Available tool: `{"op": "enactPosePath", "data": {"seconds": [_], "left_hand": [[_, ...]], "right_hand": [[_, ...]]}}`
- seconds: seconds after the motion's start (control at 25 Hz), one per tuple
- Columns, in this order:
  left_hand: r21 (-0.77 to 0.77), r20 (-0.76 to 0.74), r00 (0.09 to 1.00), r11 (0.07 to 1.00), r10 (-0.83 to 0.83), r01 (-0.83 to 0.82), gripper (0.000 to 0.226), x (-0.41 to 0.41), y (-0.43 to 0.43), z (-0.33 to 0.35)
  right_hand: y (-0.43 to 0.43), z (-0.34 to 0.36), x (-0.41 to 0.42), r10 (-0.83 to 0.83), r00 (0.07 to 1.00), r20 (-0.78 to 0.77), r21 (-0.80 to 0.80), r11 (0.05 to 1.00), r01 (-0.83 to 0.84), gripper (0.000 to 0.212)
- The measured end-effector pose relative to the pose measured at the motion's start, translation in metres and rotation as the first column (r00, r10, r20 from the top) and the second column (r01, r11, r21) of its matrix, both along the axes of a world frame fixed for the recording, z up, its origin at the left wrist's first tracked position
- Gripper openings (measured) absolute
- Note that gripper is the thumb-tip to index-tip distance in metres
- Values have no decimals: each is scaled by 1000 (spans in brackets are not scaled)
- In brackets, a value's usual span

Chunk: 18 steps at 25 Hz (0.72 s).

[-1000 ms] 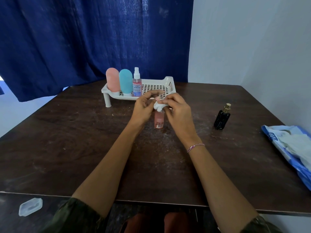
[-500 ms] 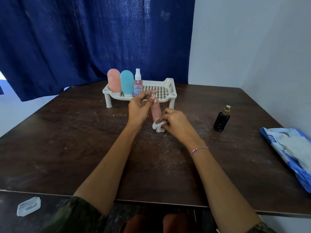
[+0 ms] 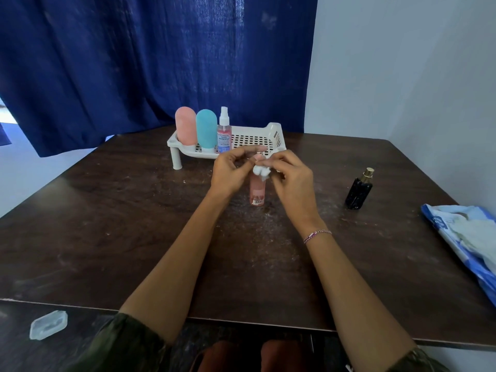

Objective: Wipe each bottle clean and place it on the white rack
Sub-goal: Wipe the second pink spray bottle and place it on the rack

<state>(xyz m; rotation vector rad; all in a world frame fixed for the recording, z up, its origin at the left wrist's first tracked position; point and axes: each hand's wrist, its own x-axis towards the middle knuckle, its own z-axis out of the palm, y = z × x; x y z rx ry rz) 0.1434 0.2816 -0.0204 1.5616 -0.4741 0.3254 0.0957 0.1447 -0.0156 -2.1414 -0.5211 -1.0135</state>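
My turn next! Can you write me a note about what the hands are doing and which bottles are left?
Left hand holds the top of the pink bottle, which is upright on the table.
Right hand presses a white wipe against its neck.
Done: pink tube, blue tube and spray bottle stand on the white rack.
Left: finish wiping the pink bottle and rack it, then wipe and rack the black bottle.
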Motion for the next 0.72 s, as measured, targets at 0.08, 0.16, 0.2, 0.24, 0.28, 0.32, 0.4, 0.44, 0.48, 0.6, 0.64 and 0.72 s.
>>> {"op": "enactPosePath", "data": {"seconds": [0.08,0.16,0.2,0.24,0.28,0.32,0.4,0.44,0.48,0.6,0.64,0.72], "left_hand": [[-10,-23,1000,1000,3,-3,21,1,0,-1],[-17,-37,999,1000,4,-4,20,1,0,0],[-17,-40,999,1000,8,-9,20,1,0,0],[-21,-43,999,1000,12,-13,20,2,0,0],[-32,-51,999,999,18,-19,20,2,1,-1],[-45,-61,998,999,23,-26,20,2,2,-1],[-63,-88,995,997,41,-47,21,3,3,-1],[-67,-102,994,996,46,-53,22,3,4,-1],[-71,-110,993,996,45,-53,22,2,4,-1],[-79,-112,993,996,29,-38,23,2,2,-2],[-81,-112,993,996,21,-30,22,2,2,-2],[-87,-116,993,996,8,-18,21,1,2,-2]], "right_hand": [[-1,-1,4,-11,998,-56,39,999,13,20],[-3,-2,9,-41,995,-86,61,997,46,18],[-3,-3,11,-49,995,-91,67,996,55,18],[-3,-4,11,-40,995,-93,68,997,46,19],[-2,-4,10,-12,995,-97,65,998,18,22],[0,-5,8,24,994,-109,58,998,-17,25],[4,-4,3,88,980,-177,68,995,-77,32],[6,-2,1,113,970,-215,95,991,-95,34],[7,-1,0,130,964,-234,123,987,-103,35],[6,-2,3,75,982,-170,112,992,-57,27],[6,-3,5,48,988,-149,92,995,-35,26],[7,-5,6,13,991,-135,85,996,-1,27]]}}
